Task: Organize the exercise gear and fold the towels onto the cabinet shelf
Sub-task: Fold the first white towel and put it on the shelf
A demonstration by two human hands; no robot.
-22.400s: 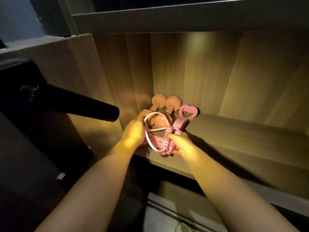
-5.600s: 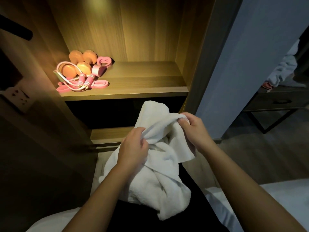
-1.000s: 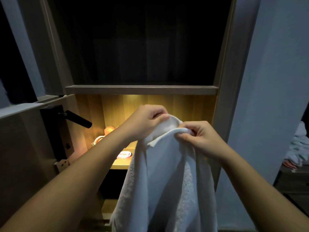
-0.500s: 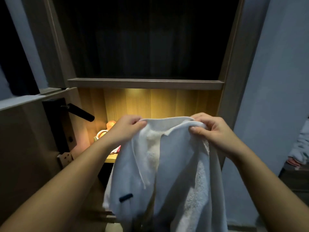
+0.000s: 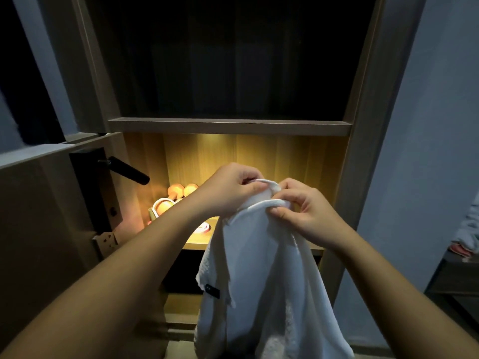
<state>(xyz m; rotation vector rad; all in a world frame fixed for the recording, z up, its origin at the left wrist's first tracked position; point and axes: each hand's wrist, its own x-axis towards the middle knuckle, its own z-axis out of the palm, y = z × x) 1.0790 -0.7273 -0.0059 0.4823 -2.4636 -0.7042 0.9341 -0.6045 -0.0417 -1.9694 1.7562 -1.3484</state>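
The lower end of the white terry towel runs off the bottom of the view. Its hanging folds hide the right part of the lit wooden cabinet shelf behind it. The left forearm crosses in front of the exercise gear, so only parts show. 2 orange dumbbells sit at the shelf's back left corner, with a loop of pink-and-white skipping rope in front of them. A pink-rimmed curve under the wrist is too covered to identify. The dark upper compartment is too dim to make out.

The towel hangs in the air in front of the cabinet, clear of the shelf's front edge and held only at its top hem. The left hand has its fingers curled over the bunched hem, pinching it. The right hand pinches the hem just beside it between thumb and forefinger, its other fingers curled. The 2 hands nearly touch. A small black tag sits on the towel's left edge.

A black lever door handle juts toward the shelf opening on the left, and a grey-blue wall closes the right side. At the far right a dark table carries a pale bundled cloth, cut off by the frame.
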